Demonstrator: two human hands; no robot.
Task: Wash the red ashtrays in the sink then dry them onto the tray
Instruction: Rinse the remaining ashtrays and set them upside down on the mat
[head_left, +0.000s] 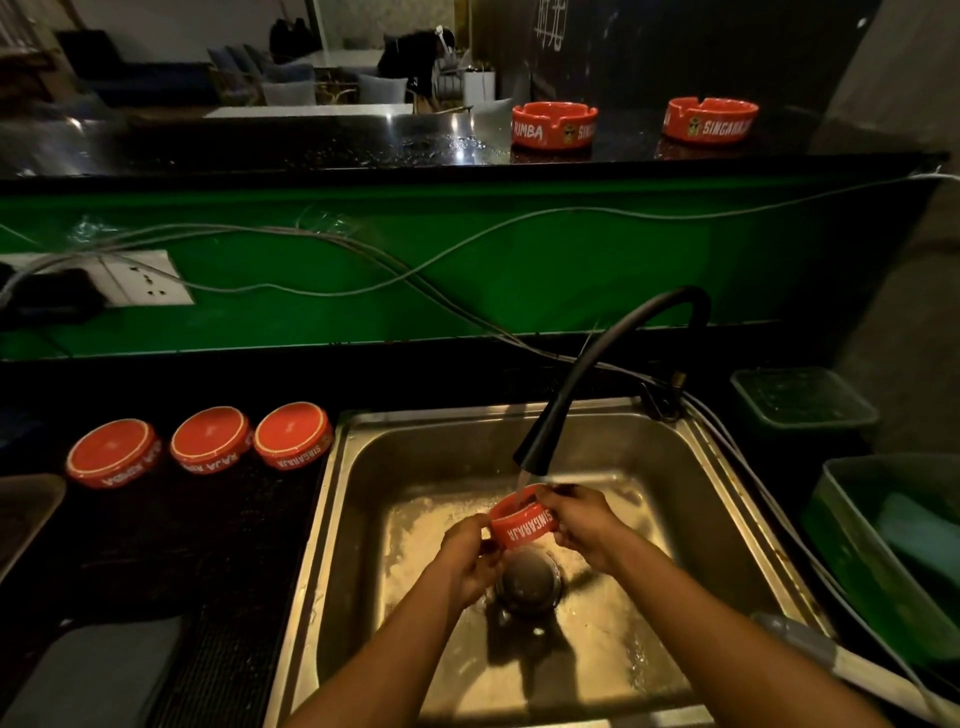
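A red ashtray (522, 519) is held between the left hand (470, 558) and the right hand (582, 525), above the drain (527, 579) of the steel sink (332, 519). Each hand is closed on one side of it, with the fingers curled around the rim. Water from the black faucet (597, 364) is poured into it.

Six ashtrays are counted in total (all red). Three upside-down ashtrays (208, 439) are set in a row on the dark counter, just left of the sink. Two upright ashtrays (553, 124) are placed well apart on the upper bar top. At the left edge a metal tray (23, 514) is partly seen. Green bins (862, 525) are seen at the right. Grey cables (363, 260) are hung across the green wall.
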